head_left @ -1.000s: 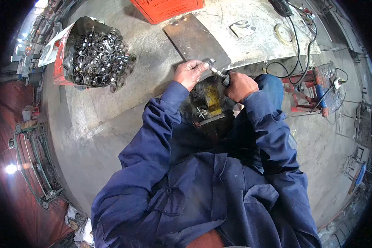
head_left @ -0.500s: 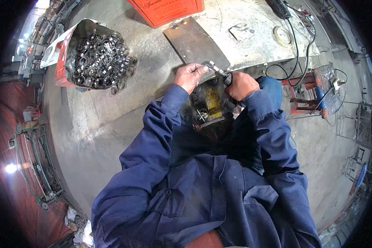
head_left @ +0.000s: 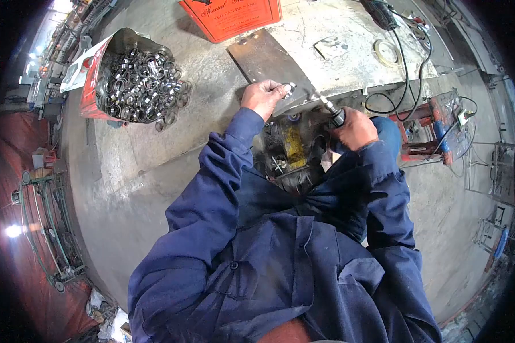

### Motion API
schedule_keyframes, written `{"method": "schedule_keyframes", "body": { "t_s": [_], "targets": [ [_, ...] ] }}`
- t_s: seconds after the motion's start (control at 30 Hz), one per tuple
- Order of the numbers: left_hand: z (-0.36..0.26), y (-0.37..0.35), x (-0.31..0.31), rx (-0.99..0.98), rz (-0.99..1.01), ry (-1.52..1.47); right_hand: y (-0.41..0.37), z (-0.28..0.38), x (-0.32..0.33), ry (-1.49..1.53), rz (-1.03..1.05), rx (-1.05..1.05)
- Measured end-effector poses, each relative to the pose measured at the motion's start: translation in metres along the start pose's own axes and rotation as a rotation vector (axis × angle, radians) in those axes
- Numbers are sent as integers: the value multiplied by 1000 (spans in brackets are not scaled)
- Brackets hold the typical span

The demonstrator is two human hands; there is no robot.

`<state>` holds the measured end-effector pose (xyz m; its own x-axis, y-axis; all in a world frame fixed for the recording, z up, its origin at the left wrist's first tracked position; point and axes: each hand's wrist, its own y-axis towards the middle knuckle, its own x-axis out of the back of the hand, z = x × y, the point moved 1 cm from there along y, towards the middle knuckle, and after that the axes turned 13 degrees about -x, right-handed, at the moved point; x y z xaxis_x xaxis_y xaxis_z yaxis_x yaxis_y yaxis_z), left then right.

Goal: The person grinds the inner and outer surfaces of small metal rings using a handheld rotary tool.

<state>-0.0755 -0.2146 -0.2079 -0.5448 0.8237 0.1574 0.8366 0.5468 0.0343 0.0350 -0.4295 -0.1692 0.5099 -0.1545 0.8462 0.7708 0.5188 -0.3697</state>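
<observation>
Head view: left hand (head_left: pixel 261 97) pinches a small ring (head_left: pixel 290 87) at its fingertips over the plate (head_left: pixel 263 57) edge, likely to steady it. Right hand (head_left: pixel 356 128) is clenched round a tool (head_left: pixel 331 111), its tip near the ring but not touching.

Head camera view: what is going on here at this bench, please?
A person in a blue work jacket is at a grey workbench. The left hand pinches a small metal part at the bench edge. The right hand grips a slim tool, its tip apart from the part. An open bag of metal rings lies further left.
</observation>
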Motion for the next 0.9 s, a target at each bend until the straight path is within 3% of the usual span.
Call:
{"method": "schedule_keyframes", "body": {
  "t_s": [0.07,0.2,0.27,0.33,0.4,0.47,0.57,0.63,0.67,0.73,0.77,0.9],
  "targets": [
    [-9,4,0,13,27,158,0,-7,2,32,-17,-20],
    [-25,23,7,-66,121,177,3,-14,-2,56,-51,-14],
    [-83,49,25,-104,140,309,6,-11,-1,39,-26,-15],
    [-111,99,56,-226,13,-10,3,-5,3,65,-2,1],
    [-172,119,96,-369,-107,118,2,-3,3,75,-4,15],
    [-195,134,140,-653,-326,197,-5,-1,3,79,-144,60],
    [-191,106,196,-589,-286,385,4,-8,1,84,-48,57],
    [-173,51,203,-389,-249,912,2,-10,2,116,-10,36],
    [-137,40,213,-443,-280,1025,3,-9,1,120,-2,39],
    [-58,12,230,-161,-186,981,4,-10,1,88,-49,56],
    [-28,-1,231,-59,-147,1174,6,-11,0,85,-46,57],
    [65,-43,233,-126,-150,1228,3,-2,2,68,-81,70]
  ]
}}
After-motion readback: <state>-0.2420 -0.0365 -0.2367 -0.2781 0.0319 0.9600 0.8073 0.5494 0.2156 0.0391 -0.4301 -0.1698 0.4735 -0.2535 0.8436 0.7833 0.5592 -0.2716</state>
